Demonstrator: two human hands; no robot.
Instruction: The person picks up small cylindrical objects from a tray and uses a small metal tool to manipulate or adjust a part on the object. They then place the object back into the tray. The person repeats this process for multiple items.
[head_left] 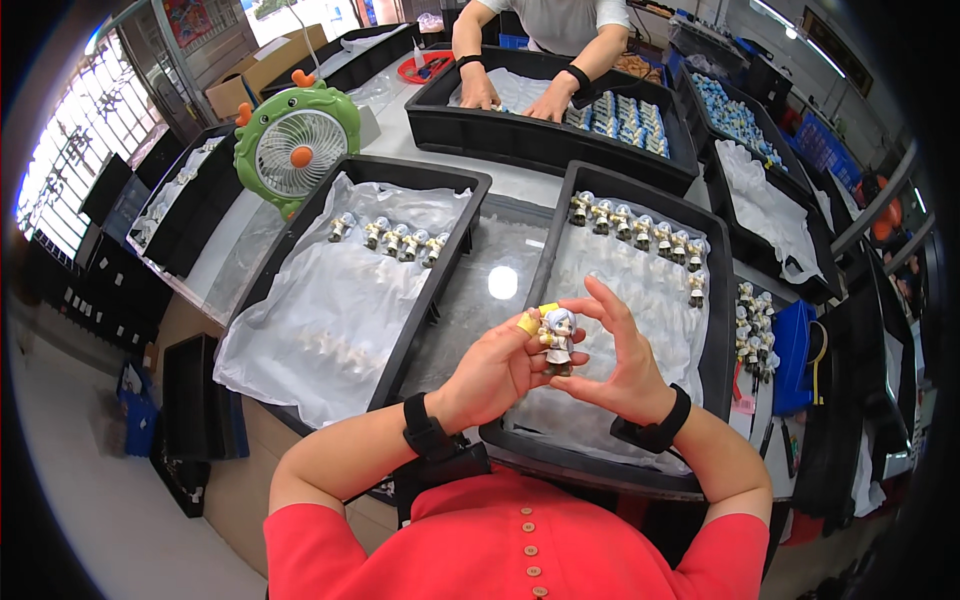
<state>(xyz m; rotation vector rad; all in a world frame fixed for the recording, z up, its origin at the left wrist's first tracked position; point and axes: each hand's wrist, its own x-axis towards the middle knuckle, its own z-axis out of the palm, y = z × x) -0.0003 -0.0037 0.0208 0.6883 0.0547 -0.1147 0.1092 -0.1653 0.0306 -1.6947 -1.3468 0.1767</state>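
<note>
A small figurine [558,342] with pale lilac hair, a white outfit and brown feet is held upright in front of me. My left hand [490,372] pinches it from its left side, with a yellow covering on one fingertip. Around it from the right curls my right hand [630,365], thumb at the feet and a finger at the top of the head, the other fingers raised. Beneath both hands lies a black tray [715,345] lined with white sheet, with similar figurines [640,230] along its far and right edges.
Left of it, another lined black tray [262,292] holds several figurines. A green fan [300,150] stands beyond. Across the table, a co-worker's hands [548,100] reach into a tray of figurines [630,125]. More figurines [755,330] and a blue bin [795,355] are at right.
</note>
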